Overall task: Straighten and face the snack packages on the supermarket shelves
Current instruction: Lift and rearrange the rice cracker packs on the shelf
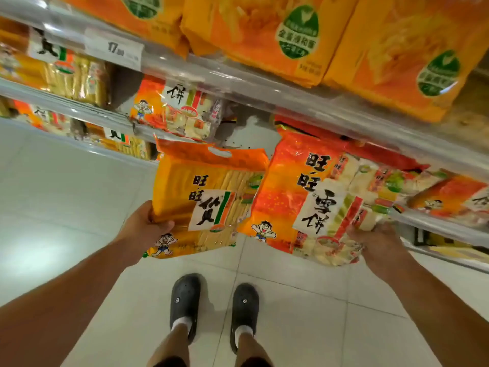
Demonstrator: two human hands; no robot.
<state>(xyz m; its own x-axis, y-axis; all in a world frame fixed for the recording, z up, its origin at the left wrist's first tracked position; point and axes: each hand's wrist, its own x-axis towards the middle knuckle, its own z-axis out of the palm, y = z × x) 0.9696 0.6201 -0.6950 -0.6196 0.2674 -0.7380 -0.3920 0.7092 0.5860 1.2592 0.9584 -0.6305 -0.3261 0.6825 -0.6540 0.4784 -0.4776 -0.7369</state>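
Two big snack bags are off the shelf and in the person's hands, held over the tiled floor in front of the racks. The left hand (148, 223) grips the yellow cracker bag (203, 200) at its lower left edge, thumb on the printed face and fingers hidden behind; the right hand (375, 242) is closed on the lower right corner of the orange-and-white rice cracker bag (304, 202), whose upper end seems to lean on or just over the shelf rail (436, 221). Both fronts face up and the two bags touch along their inner edges. To do this step well, I judge each bag should go back to its own kind: more orange-and-white packs (449, 197) lie to the right on that shelf, while the yellow ones (79, 75) sit further left. Set one bag down at a time, bottom edge first, printed face toward the aisle, then square it to the rail. Gripping only a corner lets a full bag sag and twist, so a hand under the base would likely help, and gentle pressure avoids cracking the contents.
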